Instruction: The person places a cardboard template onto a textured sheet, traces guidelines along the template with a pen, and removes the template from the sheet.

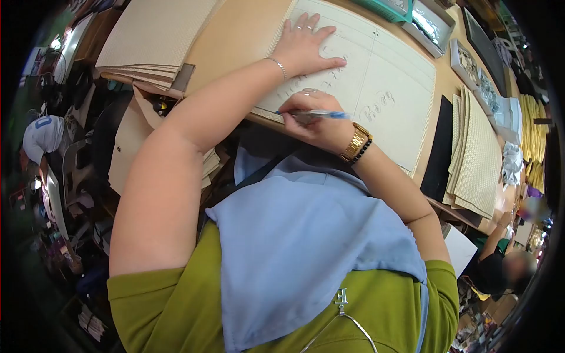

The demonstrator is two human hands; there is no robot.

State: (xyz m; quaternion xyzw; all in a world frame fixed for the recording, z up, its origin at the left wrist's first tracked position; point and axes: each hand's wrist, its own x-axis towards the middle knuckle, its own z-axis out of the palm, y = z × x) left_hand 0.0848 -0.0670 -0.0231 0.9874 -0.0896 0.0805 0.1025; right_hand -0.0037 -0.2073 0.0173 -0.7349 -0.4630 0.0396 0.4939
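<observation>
My left hand point(303, 47) lies flat on a large pale sheet point(400, 76), fingers spread. Closer to me, my right hand point(318, 120) grips a pen point(329, 114) with a clear and blue barrel. The pen's tip points left, close to the sheet's front edge; whether it touches the surface I cannot tell. Handwritten marks point(376, 105) and ruled lines show on the sheet, and some writing is partly covered by my hands. The sheet's border looks textured and cream-coloured.
Stacked cream textured sheets point(153, 35) stand at the table's left, with more textured sheets point(474, 159) and a black panel point(438, 150) at right. Trays of small items point(432, 26) line the far right. Other people point(44, 138) are in the surroundings at both sides.
</observation>
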